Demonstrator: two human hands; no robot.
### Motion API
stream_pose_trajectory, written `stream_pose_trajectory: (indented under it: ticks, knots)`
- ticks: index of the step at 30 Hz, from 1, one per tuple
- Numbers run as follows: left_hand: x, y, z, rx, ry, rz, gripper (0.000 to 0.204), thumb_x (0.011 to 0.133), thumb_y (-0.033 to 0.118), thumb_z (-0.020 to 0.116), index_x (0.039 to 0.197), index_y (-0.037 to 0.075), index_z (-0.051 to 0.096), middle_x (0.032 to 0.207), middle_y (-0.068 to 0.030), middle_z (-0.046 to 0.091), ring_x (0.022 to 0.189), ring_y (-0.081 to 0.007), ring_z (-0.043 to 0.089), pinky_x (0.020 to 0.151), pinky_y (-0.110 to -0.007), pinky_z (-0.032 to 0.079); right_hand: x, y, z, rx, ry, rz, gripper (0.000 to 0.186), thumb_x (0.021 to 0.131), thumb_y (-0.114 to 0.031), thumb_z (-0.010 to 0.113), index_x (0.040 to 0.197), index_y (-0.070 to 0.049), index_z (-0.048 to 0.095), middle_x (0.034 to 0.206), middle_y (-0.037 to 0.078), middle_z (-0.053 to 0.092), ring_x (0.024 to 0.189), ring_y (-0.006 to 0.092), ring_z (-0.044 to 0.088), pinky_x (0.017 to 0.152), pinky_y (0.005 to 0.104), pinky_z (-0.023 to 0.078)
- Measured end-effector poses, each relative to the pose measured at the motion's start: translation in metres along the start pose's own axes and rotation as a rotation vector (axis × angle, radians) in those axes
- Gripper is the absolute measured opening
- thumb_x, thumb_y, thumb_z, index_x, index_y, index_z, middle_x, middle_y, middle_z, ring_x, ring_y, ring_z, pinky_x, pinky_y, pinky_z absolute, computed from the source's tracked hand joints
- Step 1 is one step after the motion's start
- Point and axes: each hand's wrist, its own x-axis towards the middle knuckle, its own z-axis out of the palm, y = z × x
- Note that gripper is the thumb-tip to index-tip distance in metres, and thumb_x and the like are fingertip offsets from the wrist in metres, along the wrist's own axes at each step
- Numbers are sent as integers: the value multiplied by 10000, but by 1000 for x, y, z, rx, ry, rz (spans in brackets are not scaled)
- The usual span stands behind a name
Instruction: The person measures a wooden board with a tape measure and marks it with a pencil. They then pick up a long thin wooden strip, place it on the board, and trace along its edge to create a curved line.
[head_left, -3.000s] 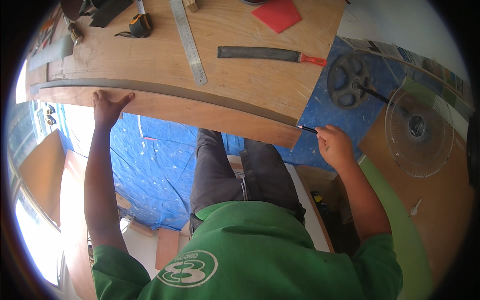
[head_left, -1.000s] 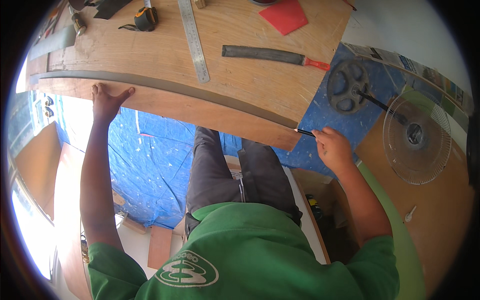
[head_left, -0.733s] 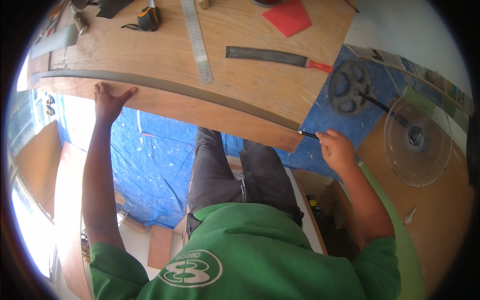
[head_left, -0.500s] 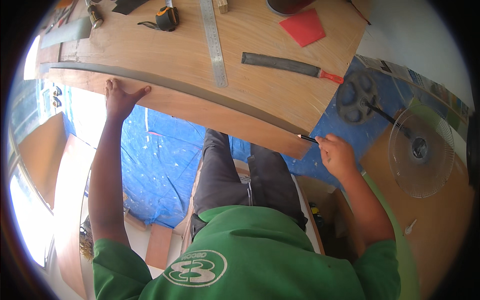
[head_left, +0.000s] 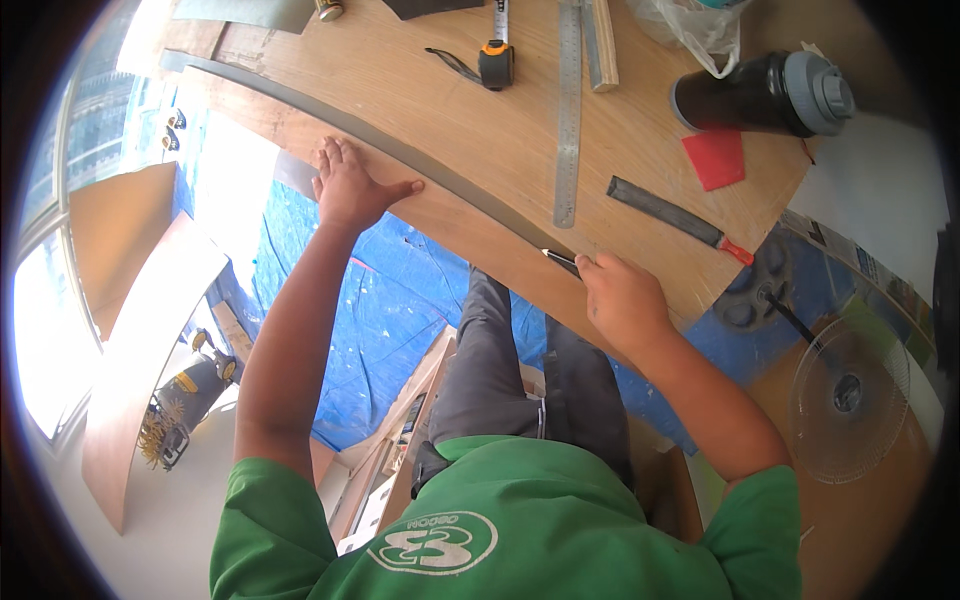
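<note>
One left hand (head_left: pixel 355 192) touches one board (head_left: pixel 458 222); the right hand (head_left: pixel 627 302) holds one pencil (head_left: pixel 562 262).

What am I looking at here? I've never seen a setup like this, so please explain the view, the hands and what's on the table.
There is no robot: these are a person's own bare hands. The view comes from the left of two wide fisheye cameras worn on the head, looking down, so straight edges bend near the rim and the person's green shirt shows below.

The left hand lies spread on a long board at the table's near edge. The right hand holds a pencil, its tip at the board's far edge.

On the table are a tape measure, ruler, red-handled tool, red piece and bottle.
</note>
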Motion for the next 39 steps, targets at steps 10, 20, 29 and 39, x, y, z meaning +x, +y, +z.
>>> stream_pose_trajectory:
  ticks: [10, 20, 29, 39]
  knots:
    - [-5, 2, -7, -62, -23, -26, 1515, 614, 721, 920, 1633, -130, 192, 1737, -321, 145, 1644, -429, 91, 1308, -557, 167, 130, -83, 3, 19, -6, -50, 265, 914, -71, 610, 1155, 3, 693, 1055, 165, 729, 1010, 345, 705, 882, 445, 597]
    - [-7, 2, -8, -85, -10, -32, 1488, 616, 703, 927, 1636, -113, 214, 1739, -306, 161, 1642, -430, 99, 1314, -540, 165, 90, -59, -19, 171, 29, -35, 177, 857, 10, 625, 1019, -60, 637, 908, 168, 655, 861, 417, 692, 735, 525, 568]
    - [-7, 1, -10, -102, -17, -37, 1497, 602, 699, 936, 1632, -119, 220, 1736, -311, 166, 1642, -425, 107, 1313, -542, 158, 107, -66, -10, 199, -21, -58, 191, 860, -8, 626, 1043, -54, 649, 952, 170, 654, 905, 413, 685, 773, 528, 565]
    - [-7, -5, -3, -159, 5, 12, 1498, 628, 717, 911, 1625, -149, 204, 1735, -332, 133, 1644, -442, 68, 1312, -571, 103, 184, -110, -3, 194, 4, -130, 125, 884, -50, 630, 1000, -50, 677, 1001, 169, 662, 983, 402, 683, 851, 515, 567]
